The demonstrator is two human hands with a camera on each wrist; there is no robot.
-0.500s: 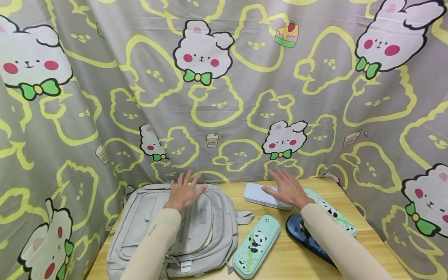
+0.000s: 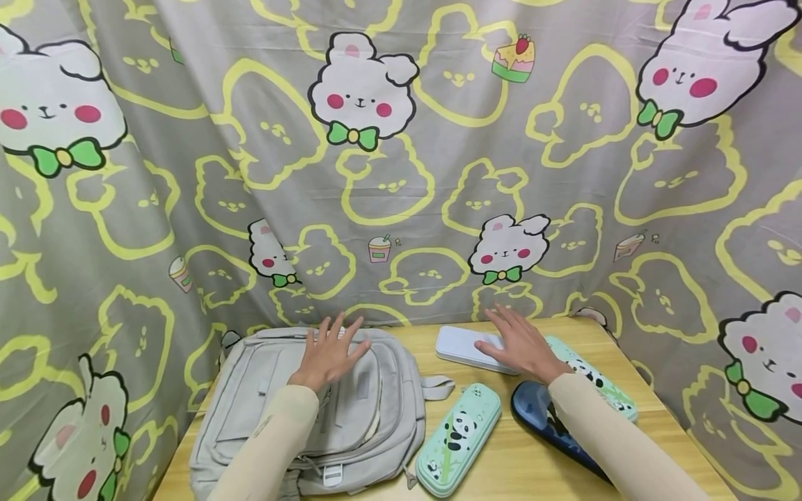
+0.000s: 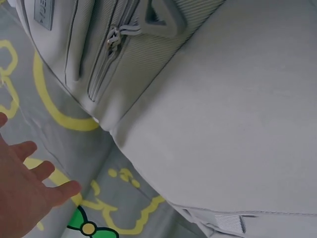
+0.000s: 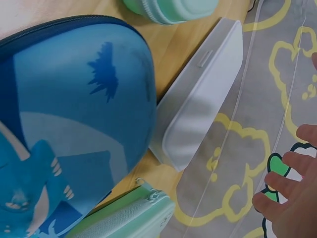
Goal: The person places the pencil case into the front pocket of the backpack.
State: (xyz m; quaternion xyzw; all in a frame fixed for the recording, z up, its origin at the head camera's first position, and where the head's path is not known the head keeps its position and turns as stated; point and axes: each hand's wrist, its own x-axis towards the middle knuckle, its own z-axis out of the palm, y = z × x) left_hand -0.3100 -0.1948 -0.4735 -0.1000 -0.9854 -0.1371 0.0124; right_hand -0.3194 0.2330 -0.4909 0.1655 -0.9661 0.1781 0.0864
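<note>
My left hand [image 2: 328, 356] hovers over the upper part of a light grey backpack [image 2: 241, 410], fingers spread and holding nothing. In the left wrist view the same hand [image 3: 27, 191] shows beside the bag, whose zipper pull [image 3: 161, 20] sits near the top. With fingers extended, my right hand [image 2: 528, 351] overlaps one end of a white flat case [image 2: 460, 343]. The right wrist view puts that hand [image 4: 292, 186] apart from the white case [image 4: 203, 99]. Under the right forearm lies a dark blue zipped case [image 2: 531, 398], partly hidden by the sleeve.
A mint green pencil case [image 2: 460, 438] with pandas lies right of the backpack. Another mint panda case [image 2: 622, 398] sits at the right, partly behind my sleeve. All rest on a wooden table [image 2: 501, 473]. A grey patterned curtain [image 2: 432, 202] hangs behind and at both sides.
Both hands stay raised and spread. The left wrist has shifted slightly left and down in the head view, and the right hand slightly right. The bag and cases have not moved.
</note>
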